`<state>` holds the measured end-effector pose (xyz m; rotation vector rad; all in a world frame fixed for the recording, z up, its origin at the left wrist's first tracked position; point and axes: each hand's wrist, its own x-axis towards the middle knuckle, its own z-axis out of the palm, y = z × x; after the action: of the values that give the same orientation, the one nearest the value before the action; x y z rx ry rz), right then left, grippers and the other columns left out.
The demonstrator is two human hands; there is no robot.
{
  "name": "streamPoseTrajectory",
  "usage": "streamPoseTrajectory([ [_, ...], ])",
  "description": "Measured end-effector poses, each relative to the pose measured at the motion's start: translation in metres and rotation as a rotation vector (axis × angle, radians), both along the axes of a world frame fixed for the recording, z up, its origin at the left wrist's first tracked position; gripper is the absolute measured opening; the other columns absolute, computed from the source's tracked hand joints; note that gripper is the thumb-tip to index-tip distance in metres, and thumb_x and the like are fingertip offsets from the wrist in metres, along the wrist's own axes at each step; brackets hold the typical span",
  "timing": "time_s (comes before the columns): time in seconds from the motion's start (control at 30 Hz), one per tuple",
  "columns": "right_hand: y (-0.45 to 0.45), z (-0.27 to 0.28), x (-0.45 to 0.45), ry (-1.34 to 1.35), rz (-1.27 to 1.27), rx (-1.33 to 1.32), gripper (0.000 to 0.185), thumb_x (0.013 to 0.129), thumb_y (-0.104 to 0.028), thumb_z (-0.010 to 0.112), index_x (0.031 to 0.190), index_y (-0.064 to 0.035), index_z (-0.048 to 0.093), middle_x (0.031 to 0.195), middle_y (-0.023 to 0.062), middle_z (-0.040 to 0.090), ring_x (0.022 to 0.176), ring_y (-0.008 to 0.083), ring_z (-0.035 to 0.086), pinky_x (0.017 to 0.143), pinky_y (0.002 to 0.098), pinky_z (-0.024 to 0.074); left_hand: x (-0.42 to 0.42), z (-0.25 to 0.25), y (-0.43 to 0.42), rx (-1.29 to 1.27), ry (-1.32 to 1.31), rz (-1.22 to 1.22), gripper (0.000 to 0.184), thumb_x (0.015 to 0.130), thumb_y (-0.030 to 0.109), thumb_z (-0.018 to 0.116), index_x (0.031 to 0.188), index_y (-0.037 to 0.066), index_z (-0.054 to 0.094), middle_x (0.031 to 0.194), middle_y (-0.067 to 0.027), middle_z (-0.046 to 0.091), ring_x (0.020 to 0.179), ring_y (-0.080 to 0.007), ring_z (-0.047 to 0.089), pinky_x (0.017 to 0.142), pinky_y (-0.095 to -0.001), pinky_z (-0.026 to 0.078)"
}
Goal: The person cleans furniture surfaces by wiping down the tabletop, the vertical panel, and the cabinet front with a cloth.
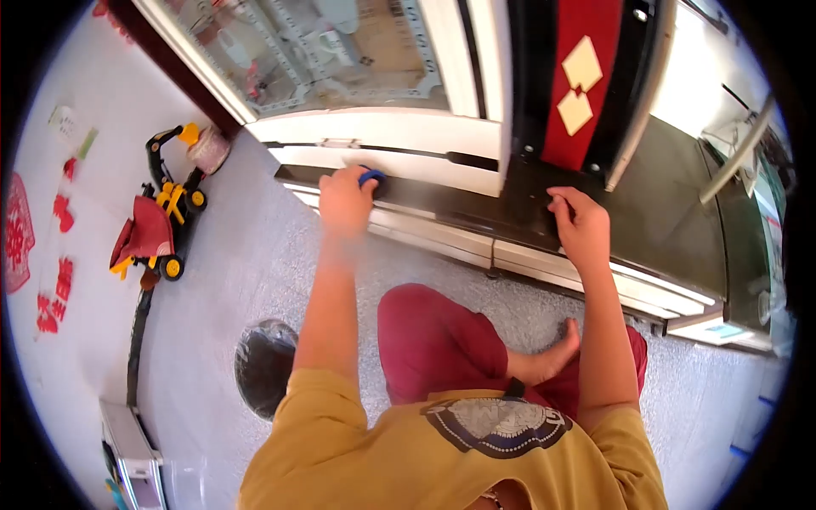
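Observation:
My left hand (344, 197) is closed around a small blue object (371, 177) at the front of the white cabinet, just over its dark ledge (442, 201). Most of the blue object is hidden by my fingers, so its kind cannot be told. Above the ledge is a white drawer front (399, 136) with a dark strip and a metal handle (338, 143). My right hand (584, 225) hovers at or just above the dark top farther right, its fingers curled together; whether anything small is between them cannot be made out.
A patterned glass door (314, 51) and a red panel with cream diamonds (578, 85) rise above the ledge. On the floor at left stand a toy excavator (161, 212) and a black bin with a plastic liner (265, 367). My crossed legs (442, 340) are below the cabinet.

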<state>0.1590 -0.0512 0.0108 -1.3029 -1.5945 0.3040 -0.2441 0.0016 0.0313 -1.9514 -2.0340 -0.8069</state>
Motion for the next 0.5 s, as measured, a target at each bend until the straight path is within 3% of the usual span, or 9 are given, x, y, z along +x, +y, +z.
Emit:
streamPoseTrajectory([
  [0.07,-0.001,-0.001,0.001,0.024,-0.002,0.017,0.017,0.102,-0.007,0.071,0.114,-0.0013,0.08,0.094,0.0185,0.08,0.084,0.0293,0.08,0.076,0.038,0.0613,0.044,-0.006,-0.016,0.07,-0.006,-0.131,0.027,0.091,0.025,0.085,0.114,0.011,0.083,0.114,-0.0138,0.079,0.106,-0.0418,0.066,0.095,-0.0507,0.054],
  [0.13,0.0,-0.004,0.003,0.136,0.024,-0.01,0.017,0.105,-0.009,0.069,0.115,-0.0012,0.08,0.092,0.0132,0.081,0.079,0.0213,0.077,0.074,0.034,0.0602,0.087,-0.01,-0.03,0.123,0.005,-0.303,0.025,0.09,0.024,0.086,0.111,0.011,0.082,0.114,-0.0121,0.079,0.105,-0.0411,0.067,0.094,-0.0489,0.054],
  [0.23,-0.008,0.002,0.012,0.446,0.101,-0.1,0.019,0.111,-0.011,0.065,0.12,-0.0012,0.079,0.093,0.0065,0.08,0.08,0.0118,0.071,0.076,0.0283,0.0578,0.16,-0.007,-0.057,0.11,-0.024,-0.472,0.023,0.089,0.023,0.086,0.109,0.012,0.082,0.113,-0.0098,0.079,0.102,-0.0391,0.067,0.093,-0.0469,0.055],
  [0.33,-0.02,-0.002,0.026,0.753,0.088,-0.004,0.022,0.115,-0.013,0.062,0.126,-0.0033,0.078,0.1,0.0017,0.077,0.084,0.0074,0.063,0.078,0.024,0.0524,0.218,-0.004,-0.07,0.118,-0.055,-0.527,0.024,0.088,0.022,0.086,0.109,0.012,0.081,0.112,-0.0095,0.079,0.102,-0.0381,0.068,0.093,-0.0461,0.055],
  [0.4,-0.039,-0.006,0.028,0.716,0.022,0.07,0.023,0.115,-0.011,0.06,0.13,-0.0042,0.076,0.104,0.0022,0.077,0.087,0.0062,0.062,0.079,0.0229,0.0519,0.246,-0.003,-0.07,0.089,-0.059,-0.555,0.026,0.087,0.023,0.087,0.11,0.011,0.081,0.112,-0.0094,0.078,0.102,-0.0376,0.069,0.093,-0.0467,0.055],
  [0.47,-0.059,-0.008,0.024,0.656,-0.059,0.103,0.023,0.112,-0.003,0.061,0.13,-0.0018,0.075,0.108,0.0057,0.076,0.095,0.0114,0.068,0.086,0.0277,0.0574,0.267,-0.01,-0.057,0.094,-0.057,-0.63,0.026,0.089,0.024,0.085,0.112,0.011,0.08,0.111,-0.0113,0.078,0.101,-0.0379,0.07,0.092,-0.0484,0.055],
  [0.5,-0.066,-0.008,0.025,0.489,-0.113,0.138,0.025,0.109,0.001,0.062,0.13,-0.0033,0.075,0.114,0.0086,0.075,0.097,0.0158,0.07,0.088,0.0302,0.0588,0.278,-0.008,-0.055,0.063,-0.07,-0.654,0.026,0.09,0.024,0.084,0.112,0.011,0.08,0.112,-0.0119,0.078,0.1,-0.0383,0.07,0.092,-0.0488,0.055],
])
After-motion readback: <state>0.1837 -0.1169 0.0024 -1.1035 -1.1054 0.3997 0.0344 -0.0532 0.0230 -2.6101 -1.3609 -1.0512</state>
